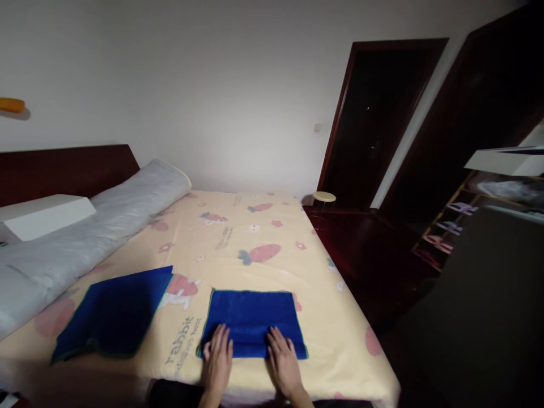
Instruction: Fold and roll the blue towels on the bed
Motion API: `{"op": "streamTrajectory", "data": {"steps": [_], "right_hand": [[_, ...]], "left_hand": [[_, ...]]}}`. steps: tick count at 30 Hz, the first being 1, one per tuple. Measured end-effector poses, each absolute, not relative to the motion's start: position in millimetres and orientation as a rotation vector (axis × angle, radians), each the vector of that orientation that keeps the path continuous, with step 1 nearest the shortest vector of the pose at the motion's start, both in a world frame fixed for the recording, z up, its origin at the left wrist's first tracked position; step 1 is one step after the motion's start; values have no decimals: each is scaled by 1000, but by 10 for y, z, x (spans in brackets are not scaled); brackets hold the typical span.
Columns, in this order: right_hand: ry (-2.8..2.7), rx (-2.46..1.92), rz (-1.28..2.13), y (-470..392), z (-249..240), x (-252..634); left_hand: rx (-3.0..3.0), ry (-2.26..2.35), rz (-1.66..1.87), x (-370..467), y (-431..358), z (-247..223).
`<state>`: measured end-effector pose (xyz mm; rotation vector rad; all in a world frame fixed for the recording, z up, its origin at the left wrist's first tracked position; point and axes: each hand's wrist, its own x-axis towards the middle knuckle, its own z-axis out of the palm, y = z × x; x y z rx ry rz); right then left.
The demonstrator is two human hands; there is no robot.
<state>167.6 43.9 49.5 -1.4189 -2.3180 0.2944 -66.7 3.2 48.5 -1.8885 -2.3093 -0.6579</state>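
Blue cloth (255,309) on bed (335,345), by its near edge, towards the near right corner. Long axis left-right, roughly parallel to that edge. Left hand (220,360) and right hand (285,365) both touch its near part, equally close; fingers apart, laid flat, nothing clamped. Cloth extends forward from fingertips. 2nd blue cloth (121,311) lies left.

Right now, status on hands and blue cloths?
Left hand and right hand on near part of blue cloth, grips open. Cloth on bed, creased between hands. Second cloth left, apart.
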Motion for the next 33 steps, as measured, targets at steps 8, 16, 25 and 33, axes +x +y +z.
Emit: {"op": "streamTrajectory", "data": {"steps": [8,16,25,33], "right_hand": [[-2381,-1375,323,594,442,1572],[-2173,-1612,157,646,394,2024],[-2383,-1400,451,697,543,1453],[-2191,-1631,273,846,461,1790]], "left_hand": [[-2273,-2268,-369,-605,145,445],[-1871,-2378,-391,-812,73,449],[-2236,-2307,-439,-519,316,425],[-1766,-2428,-431,-763,315,489]]}}
